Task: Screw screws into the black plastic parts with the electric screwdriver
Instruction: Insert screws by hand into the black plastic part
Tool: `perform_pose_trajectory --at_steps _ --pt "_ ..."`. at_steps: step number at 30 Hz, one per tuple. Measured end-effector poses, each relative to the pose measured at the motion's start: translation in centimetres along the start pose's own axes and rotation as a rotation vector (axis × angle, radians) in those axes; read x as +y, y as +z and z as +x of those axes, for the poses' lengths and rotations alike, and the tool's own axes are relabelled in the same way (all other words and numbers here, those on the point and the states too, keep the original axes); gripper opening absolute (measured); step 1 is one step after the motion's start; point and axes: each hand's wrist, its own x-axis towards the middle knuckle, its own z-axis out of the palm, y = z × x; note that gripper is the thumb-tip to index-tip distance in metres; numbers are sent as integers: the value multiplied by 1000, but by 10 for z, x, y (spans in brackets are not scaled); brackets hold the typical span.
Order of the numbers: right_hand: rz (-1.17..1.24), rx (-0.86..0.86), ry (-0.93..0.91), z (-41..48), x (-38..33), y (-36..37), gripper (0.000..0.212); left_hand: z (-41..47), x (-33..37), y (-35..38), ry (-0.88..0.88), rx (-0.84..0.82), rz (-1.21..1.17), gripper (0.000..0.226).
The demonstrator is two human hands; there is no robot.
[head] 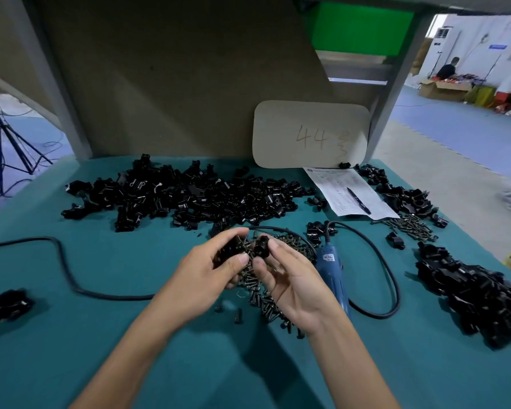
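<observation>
Views: one, worn on the person's head; wide-angle, straight lines bow toward the frame edges
Position: above the near edge of the green table (101, 335)
Facing: forward and down; the backboard (174, 84) fills the upper frame
Nearness: close; forearms enter from the bottom edge; left hand (216, 267) and right hand (289, 278) meet at centre
Reach: tabletop from side to side; workshop floor (455, 137) at far right

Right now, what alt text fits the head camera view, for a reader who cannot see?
Over a green table, the left hand holds a black plastic part and the right hand pinches a smaller black part above a pile of screws. A blue electric screwdriver lies unused beside the right hand, with heaps of black parts behind.
</observation>
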Motion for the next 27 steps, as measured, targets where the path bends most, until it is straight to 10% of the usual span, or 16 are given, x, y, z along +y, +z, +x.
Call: perform_pose_trajectory --at_steps 27 --pt "-155 -81 -78 -7 -1 17 23 -3 4 13 141 122 431 52"
